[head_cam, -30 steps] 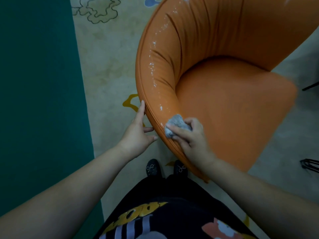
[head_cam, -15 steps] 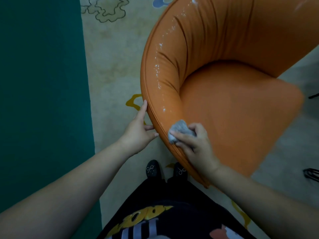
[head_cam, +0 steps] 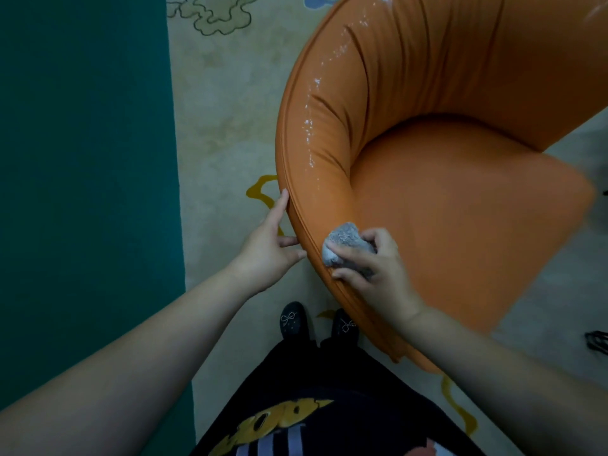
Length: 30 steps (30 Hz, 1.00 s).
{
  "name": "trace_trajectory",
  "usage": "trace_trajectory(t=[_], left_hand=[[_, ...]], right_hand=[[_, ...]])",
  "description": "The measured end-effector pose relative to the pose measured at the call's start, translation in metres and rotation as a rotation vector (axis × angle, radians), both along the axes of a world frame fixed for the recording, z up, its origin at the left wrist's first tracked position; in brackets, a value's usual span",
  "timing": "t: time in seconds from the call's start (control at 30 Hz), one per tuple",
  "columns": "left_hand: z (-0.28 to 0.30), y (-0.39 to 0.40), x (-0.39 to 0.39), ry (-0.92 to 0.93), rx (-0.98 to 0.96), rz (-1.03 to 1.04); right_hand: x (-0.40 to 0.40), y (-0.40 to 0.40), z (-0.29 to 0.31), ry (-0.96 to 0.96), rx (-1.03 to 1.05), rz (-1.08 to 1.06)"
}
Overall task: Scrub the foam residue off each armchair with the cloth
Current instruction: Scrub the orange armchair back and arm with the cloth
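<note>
The orange armchair (head_cam: 444, 199) stands on a pale patterned rug (head_cam: 223, 133), its curved back turned toward the person, and white foam flecks (head_cam: 309, 126) run in a streak down the inner face of the back, just inside the rim. Below that streak, a balled grey cloth (head_cam: 342, 241) is pressed against the upper edge of the chair back. The right hand (head_cam: 375, 268) holds it, its grip clamped on the cloth with the fingers curled over the top and the thumb against the rim beneath. The left hand (head_cam: 269, 248) rests on the outside of the rim just beside the cloth, its grip apart, with one finger stretched straight up along the piping. Two dark shoes (head_cam: 292, 320) with small bows stand close to the chair's base. To the left of the rug lies a broad teal floor strip (head_cam: 82, 192).
</note>
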State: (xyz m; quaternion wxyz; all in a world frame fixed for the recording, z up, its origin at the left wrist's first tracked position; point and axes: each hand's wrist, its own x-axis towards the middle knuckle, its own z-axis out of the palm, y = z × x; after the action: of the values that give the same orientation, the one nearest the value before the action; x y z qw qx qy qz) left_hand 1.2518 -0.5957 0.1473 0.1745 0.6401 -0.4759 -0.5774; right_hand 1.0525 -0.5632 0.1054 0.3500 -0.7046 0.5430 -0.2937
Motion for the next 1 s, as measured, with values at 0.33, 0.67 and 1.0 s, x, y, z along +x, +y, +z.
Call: trace_trajectory(t=[0.33, 0.67, 1.0], left_hand=[[-0.009, -0.027, -0.007, 0.05, -0.051, 0.174], [-0.011, -0.027, -0.008, 0.21, 0.079, 0.307], [-0.007, -0.03, -0.007, 0.207, 0.11, 0.305]], right_hand=[[0.011, -0.028, -0.008, -0.059, -0.027, -0.152], [0.041, -0.064, 0.0, -0.03, 0.0, -0.144], [0.025, -0.041, 0.005, 0.118, -0.044, 0.078]])
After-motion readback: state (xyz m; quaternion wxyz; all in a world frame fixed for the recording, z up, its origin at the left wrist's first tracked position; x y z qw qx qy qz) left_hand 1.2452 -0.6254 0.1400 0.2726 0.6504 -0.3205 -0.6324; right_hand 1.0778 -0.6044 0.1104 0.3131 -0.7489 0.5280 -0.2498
